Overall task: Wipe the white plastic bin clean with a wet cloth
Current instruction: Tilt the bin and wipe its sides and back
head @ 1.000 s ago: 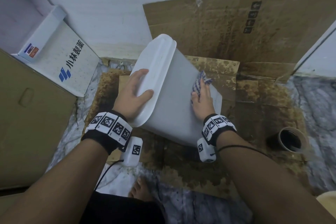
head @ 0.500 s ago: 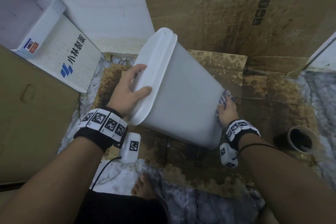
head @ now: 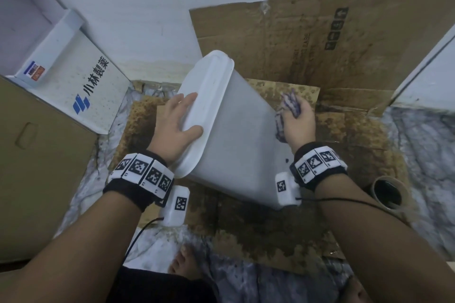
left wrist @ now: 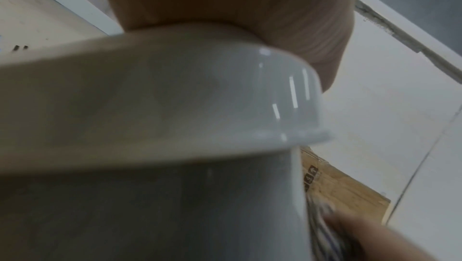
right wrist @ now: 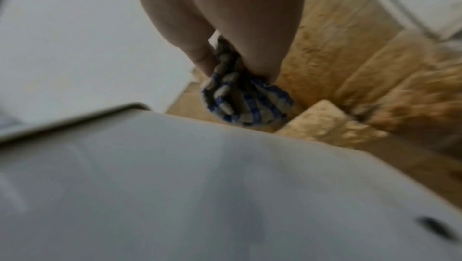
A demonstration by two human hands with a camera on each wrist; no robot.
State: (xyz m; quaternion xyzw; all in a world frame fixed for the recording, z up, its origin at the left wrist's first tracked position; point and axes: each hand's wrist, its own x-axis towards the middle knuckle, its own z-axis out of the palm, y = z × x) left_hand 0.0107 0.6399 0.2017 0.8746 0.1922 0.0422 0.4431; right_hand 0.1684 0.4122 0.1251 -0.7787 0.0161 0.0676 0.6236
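— We see a white plastic bin (head: pixel 236 135): smooth, with a gloss at the rim (left wrist: pixel 287 91), where thin bright reflections streak the plastic. The side wall reads duller, closer to satin, and one small dark speck (right wrist: pixel 436 227) sits on it.

— We note the cloth (right wrist: pixel 246 103), a soft woven fabric in blue and white stripes, bunched and wrinkled. Under the bin lies brown corrugated cardboard (head: pixel 283 224), matt, rough and blotched with dark stains. The white carton (head: pixel 81 86) at left is smooth printed cardboard, flecked with spots. A brown tape roll (head: pixel 390 194) shows a slight sheen.
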